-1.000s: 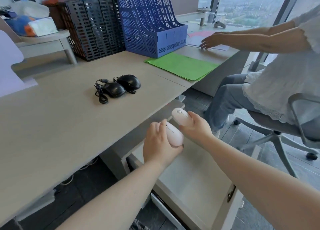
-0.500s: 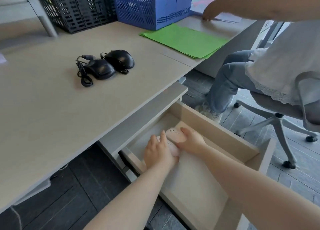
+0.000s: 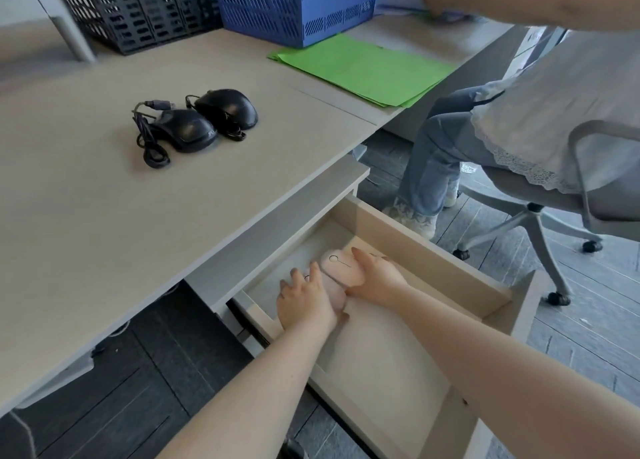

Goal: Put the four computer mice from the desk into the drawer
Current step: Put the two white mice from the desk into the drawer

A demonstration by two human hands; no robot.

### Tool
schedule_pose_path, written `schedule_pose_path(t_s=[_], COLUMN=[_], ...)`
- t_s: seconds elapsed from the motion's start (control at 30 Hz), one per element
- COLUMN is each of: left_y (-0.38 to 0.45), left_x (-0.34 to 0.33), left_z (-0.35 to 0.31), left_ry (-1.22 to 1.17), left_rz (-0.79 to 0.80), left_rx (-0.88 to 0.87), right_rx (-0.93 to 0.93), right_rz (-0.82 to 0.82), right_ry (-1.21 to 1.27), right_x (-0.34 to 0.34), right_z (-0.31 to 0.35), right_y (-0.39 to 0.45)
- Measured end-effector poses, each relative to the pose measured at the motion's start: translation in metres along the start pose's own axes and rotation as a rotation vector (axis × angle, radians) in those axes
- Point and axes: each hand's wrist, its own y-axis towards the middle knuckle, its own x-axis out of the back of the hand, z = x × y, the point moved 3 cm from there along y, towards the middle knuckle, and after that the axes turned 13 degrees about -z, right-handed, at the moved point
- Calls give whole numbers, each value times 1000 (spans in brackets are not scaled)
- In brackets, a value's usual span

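Two black wired mice lie side by side on the desk [image 3: 104, 216]: the left black mouse [image 3: 187, 129] with its coiled cable, the right black mouse [image 3: 228, 107] touching it. Below the desk edge the drawer [image 3: 433, 261] stands pulled out. Inside it, my left hand [image 3: 306, 303] covers a pale pink mouse [image 3: 334, 297] resting on the drawer floor. My right hand [image 3: 379, 278] grips a second pale pink mouse [image 3: 341, 263] just beside the first, at the drawer's far end.
A black file rack [image 3: 138, 8] and a blue file rack [image 3: 294, 5] stand at the back of the desk, with green paper [image 3: 363, 67] beside them. Another person sits on a wheeled office chair [image 3: 540, 216] to the right, close to the drawer.
Both hands have carried the two pink mice down from above the drawer onto its floor. The black mice have not moved.
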Motion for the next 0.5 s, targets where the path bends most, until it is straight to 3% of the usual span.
schedule_pose_path(t_s=[0.27,0.5], left_y=[-13,-27], left_x=[64,128], left_z=[-4,-10], left_ry=[-24,-59], left_rz=[-117,-261], left_rx=[-199,-260], right_rx=[-34,56], right_rz=[-32,-54], right_ry=[-6,-22], right_x=[39,74], right_z=[-1,30], right_y=[-11,-32])
